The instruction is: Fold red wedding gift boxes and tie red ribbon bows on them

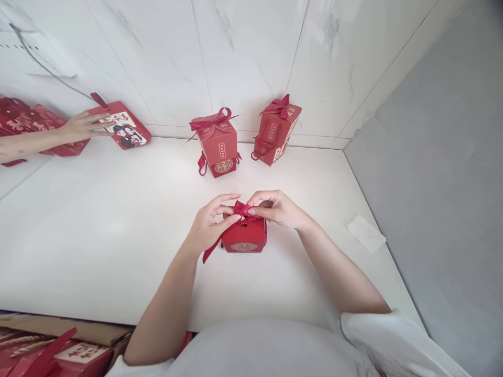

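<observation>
A small red box (244,238) with a gold round emblem stands on the white table in front of me. On its top is a red ribbon (242,208) shaped into a bow, one tail hanging down at the left. My left hand (210,220) pinches the left part of the bow between thumb and fingers, its index finger stretched above. From the right, my right hand (275,208) pinches the bow's right part between thumb and index finger. Both hands rest close to the box's top edge.
Behind stand two stacks of red boxes with bows, one at the centre (218,144) and one further right (277,131). At the left another person's hand (84,127) touches a red bag (128,128). White paper (366,233) lies right. A carton (90,331) holds red boxes.
</observation>
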{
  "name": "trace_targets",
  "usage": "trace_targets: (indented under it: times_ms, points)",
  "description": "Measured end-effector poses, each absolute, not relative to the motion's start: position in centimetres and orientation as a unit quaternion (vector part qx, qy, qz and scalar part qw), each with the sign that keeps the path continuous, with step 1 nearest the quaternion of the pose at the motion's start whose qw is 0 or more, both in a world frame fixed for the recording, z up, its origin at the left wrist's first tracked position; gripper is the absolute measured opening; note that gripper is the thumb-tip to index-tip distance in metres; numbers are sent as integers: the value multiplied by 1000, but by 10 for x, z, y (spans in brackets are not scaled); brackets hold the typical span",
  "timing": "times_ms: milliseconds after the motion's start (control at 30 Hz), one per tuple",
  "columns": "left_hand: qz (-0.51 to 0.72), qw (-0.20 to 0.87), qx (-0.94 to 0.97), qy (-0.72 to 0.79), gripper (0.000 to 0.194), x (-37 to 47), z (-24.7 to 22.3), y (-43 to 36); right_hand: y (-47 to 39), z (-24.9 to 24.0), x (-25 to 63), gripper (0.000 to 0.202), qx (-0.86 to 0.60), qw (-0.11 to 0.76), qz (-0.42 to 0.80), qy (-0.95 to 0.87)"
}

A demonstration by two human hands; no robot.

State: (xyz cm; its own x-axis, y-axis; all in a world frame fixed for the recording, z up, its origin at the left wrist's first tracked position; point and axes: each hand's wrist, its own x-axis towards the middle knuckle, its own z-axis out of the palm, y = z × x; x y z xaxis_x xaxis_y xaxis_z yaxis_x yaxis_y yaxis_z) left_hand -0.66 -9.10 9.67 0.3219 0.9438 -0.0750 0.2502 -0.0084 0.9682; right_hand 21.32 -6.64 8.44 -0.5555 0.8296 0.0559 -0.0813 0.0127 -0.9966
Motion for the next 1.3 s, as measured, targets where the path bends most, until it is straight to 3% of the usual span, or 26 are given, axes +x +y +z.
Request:
trace_targets:
  times_ms: [100,267,533,800,1033,1300]
  points:
    - [367,517,603,484,51,-4,95,-90,-64,79,211,21,-299,392,621,-609]
    - [333,542,611,470,28,-7,95,-88,-60,72,212,19,-316,407,605,-607]
    - [296,571,621,449,25,-12,100,-88,-61,76,215,13,-257,387,615,-637]
    - [363,462,613,529,18,6,97,-95,-62,77,209,15,-238,390,543,-704]
    - [319,312,695,564,13,11,93,-95,-68,77,204,12,-309,392,486,-717]
    - [286,220,792,492,13,3,90,-93,-78,89,201,31,-370,341,390,-771]
